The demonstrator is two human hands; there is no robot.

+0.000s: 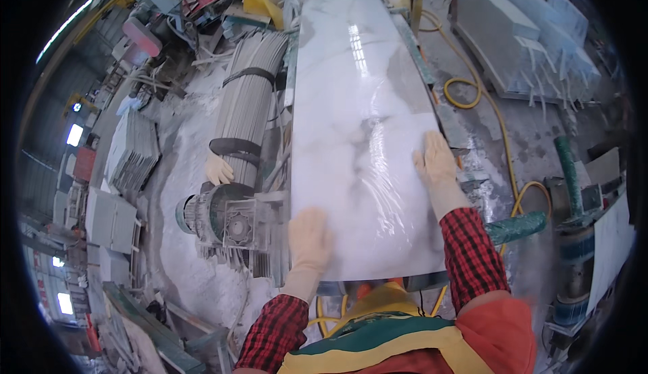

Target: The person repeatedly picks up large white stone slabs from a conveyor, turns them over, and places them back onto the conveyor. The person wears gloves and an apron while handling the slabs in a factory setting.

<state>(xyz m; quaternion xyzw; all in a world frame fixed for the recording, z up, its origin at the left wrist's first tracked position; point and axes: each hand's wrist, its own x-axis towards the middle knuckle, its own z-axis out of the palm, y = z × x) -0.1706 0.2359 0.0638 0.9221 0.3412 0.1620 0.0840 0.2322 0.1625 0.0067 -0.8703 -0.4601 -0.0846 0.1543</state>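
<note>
A long, glossy white stone slab [337, 171] with faint grey veining stretches away from me. My left hand [309, 240], in a cream rubber glove, rests at the slab's left edge near its close end; motion blurs the fingers. Farther along, on the right edge, lies my right hand [437, 160] in a matching glove. Its fingers point forward, stretched out, with the thumb apart on the slab's top. Whether any fingertips reach beneath the slab is hidden.
Left of the slab are a dusty motor [229, 219], a loose cream glove [218, 170] and a strapped bundle of grey strips [246, 97]. On the right, a yellow hose [499, 117] winds over the wet floor beside a green pipe [516, 227]. Stacked slabs [496, 9] stand at the far right.
</note>
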